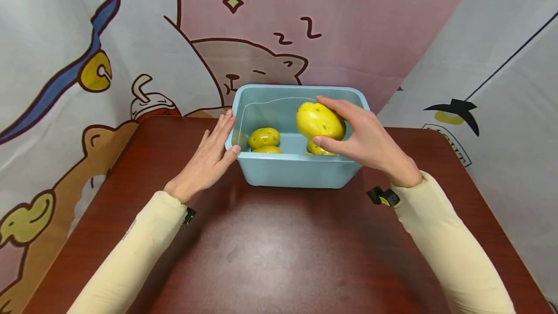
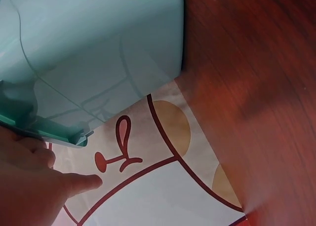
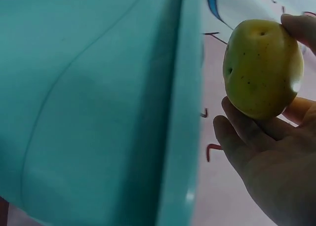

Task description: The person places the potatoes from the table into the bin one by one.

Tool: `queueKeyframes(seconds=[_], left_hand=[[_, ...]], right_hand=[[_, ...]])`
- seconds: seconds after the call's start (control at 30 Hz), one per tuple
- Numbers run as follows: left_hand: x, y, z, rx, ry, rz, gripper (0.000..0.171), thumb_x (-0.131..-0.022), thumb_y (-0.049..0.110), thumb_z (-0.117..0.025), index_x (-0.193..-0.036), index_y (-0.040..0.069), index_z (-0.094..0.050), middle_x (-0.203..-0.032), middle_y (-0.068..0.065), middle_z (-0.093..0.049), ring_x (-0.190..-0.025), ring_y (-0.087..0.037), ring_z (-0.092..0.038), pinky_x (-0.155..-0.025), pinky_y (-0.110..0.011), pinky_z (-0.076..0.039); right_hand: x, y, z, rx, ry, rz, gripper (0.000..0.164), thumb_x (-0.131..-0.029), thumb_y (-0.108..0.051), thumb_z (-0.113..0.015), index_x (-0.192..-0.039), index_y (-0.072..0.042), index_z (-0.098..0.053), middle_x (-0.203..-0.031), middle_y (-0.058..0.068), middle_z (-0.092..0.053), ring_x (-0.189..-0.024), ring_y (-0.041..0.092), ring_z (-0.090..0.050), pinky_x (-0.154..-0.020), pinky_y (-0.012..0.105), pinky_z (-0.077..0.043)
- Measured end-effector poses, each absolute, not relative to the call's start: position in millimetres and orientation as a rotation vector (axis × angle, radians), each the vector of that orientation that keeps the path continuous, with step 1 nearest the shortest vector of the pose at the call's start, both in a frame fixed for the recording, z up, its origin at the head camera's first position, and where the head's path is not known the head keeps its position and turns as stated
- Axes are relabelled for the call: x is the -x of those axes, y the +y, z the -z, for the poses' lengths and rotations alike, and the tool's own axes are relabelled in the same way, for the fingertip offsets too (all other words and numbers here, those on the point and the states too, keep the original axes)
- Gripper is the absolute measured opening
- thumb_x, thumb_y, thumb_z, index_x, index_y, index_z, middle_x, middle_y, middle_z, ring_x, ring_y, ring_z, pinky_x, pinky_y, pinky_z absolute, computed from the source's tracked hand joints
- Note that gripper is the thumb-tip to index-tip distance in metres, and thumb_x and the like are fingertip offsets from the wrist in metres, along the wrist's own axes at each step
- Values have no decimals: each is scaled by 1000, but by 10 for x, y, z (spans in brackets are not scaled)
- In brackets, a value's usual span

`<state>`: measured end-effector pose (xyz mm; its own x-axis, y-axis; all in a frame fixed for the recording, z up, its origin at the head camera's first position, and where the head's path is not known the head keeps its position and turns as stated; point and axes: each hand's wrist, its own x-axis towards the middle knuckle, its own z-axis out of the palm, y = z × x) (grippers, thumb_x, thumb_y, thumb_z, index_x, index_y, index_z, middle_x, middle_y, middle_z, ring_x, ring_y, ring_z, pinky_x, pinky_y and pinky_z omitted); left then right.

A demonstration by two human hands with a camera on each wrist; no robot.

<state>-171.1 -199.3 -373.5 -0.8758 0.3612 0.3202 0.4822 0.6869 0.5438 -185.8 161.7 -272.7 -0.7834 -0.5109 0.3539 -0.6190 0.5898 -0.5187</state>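
Observation:
A yellow potato (image 1: 320, 121) with small dark spots is pinched between the thumb and fingers of my right hand (image 1: 370, 137), over the right part of a light blue plastic bin (image 1: 296, 171). The right wrist view shows the same potato (image 3: 262, 68) above the bin's rim (image 3: 182, 137). Inside the bin lie more potatoes, one at the left (image 1: 264, 138) and others partly hidden by the front wall. My left hand (image 1: 208, 155) rests against the bin's left rim, its fingers fairly straight; in the left wrist view its fingers (image 2: 74, 184) show beside the rim.
The bin stands at the back of a dark red-brown wooden table (image 1: 270, 251). Right behind it hangs a cloth (image 1: 348, 23) printed with cartoon animals. A thin pale line (image 1: 279, 100) crosses the bin's inside.

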Motion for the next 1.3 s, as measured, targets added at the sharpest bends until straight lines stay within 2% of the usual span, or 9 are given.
queueKeyframes(seconds=[0.2, 0.43, 0.87, 0.93, 1.03, 1.17, 1.3], left_hand=[[1715, -1987, 3726, 688, -2718, 952, 80, -107, 61, -34, -168, 13, -14, -174, 2, -3, -160, -25, -4, -122, -67, -8], [1709, -1991, 3716, 687, -2706, 956, 79, -108, 60, -35, -167, 12, -14, -174, -2, -5, -160, -23, -2, -123, -65, -9], [1707, -1979, 3700, 700, -2734, 941, 78, -108, 57, -36, -167, 11, -14, -174, -2, -4, -160, -23, -1, -123, -64, -10], [1706, -1972, 3697, 703, -2736, 936, 78, -108, 57, -36, -167, 11, -14, -174, -1, -3, -160, -21, -1, -122, -65, -11], [1707, -1965, 3694, 707, -2735, 934, 78, -108, 57, -37, -167, 11, -14, -174, 0, -3, -160, -22, -1, -122, -65, -12], [1708, -1957, 3698, 702, -2733, 957, 77, -108, 55, -38, -167, 10, -15, -174, 0, -3, -160, -22, -2, -122, -65, -11], [1693, -1961, 3697, 679, -2719, 1009, 76, -109, 53, -41, -167, 10, -17, -174, -1, -5, -160, -21, -3, -122, -66, -13]], right_hand=[[2001, 1562, 2811, -983, -2714, -940, 77, -88, -37, -82, -154, -14, -51, -145, 3, -59, -125, 21, -57, -99, 42, -48], [2136, 1496, 2883, -996, -2801, -863, 77, -90, -44, -78, -155, -13, -50, -145, 4, -60, -111, 19, -59, -90, 38, -50], [2283, 1430, 3002, -979, -2954, -771, 80, -90, -47, -76, -155, -9, -48, -120, 2, -66, -96, 20, -58, -84, 36, -48], [2294, 1431, 3026, -967, -2981, -753, 81, -91, -49, -75, -155, -9, -47, -122, 3, -66, -98, 22, -58, -85, 38, -48], [2296, 1450, 3037, -956, -3021, -728, 84, -93, -56, -70, -158, -10, -44, -141, 6, -61, -118, 24, -59, -100, 42, -48], [2262, 1513, 3027, -976, -3018, -711, 82, -97, -60, -62, -159, -11, -41, -159, 9, -46, -144, 26, -45, -118, 48, -36], [2152, 1578, 3011, -990, -2940, -719, 76, -100, -58, -59, -158, -12, -44, -162, 7, -41, -149, 26, -39, -120, 49, -33]])
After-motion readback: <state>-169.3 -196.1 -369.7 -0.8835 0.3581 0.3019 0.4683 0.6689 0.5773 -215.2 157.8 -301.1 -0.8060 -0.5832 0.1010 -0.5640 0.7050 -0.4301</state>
